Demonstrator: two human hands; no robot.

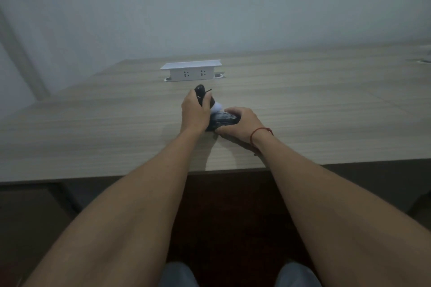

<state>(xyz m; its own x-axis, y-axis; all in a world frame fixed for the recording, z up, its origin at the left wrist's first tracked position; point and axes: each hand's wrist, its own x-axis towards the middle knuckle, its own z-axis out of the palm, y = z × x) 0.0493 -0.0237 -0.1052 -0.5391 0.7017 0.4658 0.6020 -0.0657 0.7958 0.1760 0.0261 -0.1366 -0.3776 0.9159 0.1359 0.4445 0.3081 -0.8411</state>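
My left hand (194, 112) grips a black object (201, 93) whose rounded top sticks up above my fingers; a thin dark strand juts from it to the right. A white rounded part (217, 106) shows just below it. My right hand (240, 123) holds a dark, shiny, partly see-through object (222, 119) down on the wooden table (93, 128). The two objects meet between my hands; I cannot tell whether they are joined. A red string circles my right wrist.
A white pop-up socket box (191, 72) with two outlets stands raised from the table just beyond my hands. The table's front edge (116, 177) runs below my forearms. A plain wall stands behind. My knees show at the bottom.
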